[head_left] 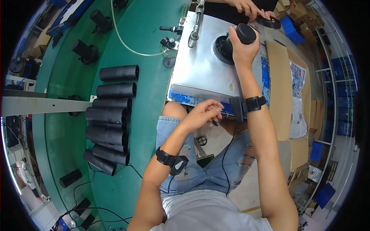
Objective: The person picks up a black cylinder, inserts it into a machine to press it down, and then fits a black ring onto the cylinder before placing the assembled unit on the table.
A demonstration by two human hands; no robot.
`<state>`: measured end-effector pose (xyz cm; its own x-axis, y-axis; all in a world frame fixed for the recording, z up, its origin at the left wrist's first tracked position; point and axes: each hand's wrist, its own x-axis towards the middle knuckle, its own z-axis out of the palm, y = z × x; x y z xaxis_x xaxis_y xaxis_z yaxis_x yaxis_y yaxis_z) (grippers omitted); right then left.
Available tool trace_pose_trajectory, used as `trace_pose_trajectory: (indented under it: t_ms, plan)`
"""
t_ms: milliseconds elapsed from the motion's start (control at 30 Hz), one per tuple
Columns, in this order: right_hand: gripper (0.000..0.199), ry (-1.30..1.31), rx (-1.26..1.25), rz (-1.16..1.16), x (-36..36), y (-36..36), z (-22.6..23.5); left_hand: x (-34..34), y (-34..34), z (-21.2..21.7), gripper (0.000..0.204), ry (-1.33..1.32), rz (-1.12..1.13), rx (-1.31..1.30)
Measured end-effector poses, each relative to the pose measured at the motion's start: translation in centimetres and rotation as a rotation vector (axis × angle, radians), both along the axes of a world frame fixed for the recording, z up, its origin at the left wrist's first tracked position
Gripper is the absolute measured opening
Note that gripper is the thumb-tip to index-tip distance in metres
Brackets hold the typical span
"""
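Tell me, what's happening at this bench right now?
A seated person grips a black cylindrical part in the right hand, standing it on a metal plate. The left hand hovers by the plate's near edge, fingers curled; whether it pinches anything cannot be told. A row of black tubes lies on the green table to the left. Another person's hands work at the far side.

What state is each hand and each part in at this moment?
right hand: gripped around a black cylinder, pressing it on the metal plate.
black cylinder: tilted, flared end down on the plate.
left hand: fingers loosely curled at the plate's near edge; a held item cannot be told.
metal plate: flat, bare in the middle.
row of black cylinders: lying on their sides on the green table.
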<state>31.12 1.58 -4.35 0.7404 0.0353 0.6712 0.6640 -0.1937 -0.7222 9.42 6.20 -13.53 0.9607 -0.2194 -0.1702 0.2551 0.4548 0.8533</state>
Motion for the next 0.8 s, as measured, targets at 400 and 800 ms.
trace_pose_trajectory:
  t_ms: [400, 800]
  plan:
    - [0.033, 0.033, -0.017, 0.148, 0.3, -1.1, -0.4, 15.7, 19.8, 6.7, 0.038, -0.395, 0.916, 1.34]
    - [0.027, 0.056, 0.05, 0.24, 0.8, -1.7, -0.4, 17.8, 22.6, 3.5, 0.049, 0.061, 0.254, 1.638]
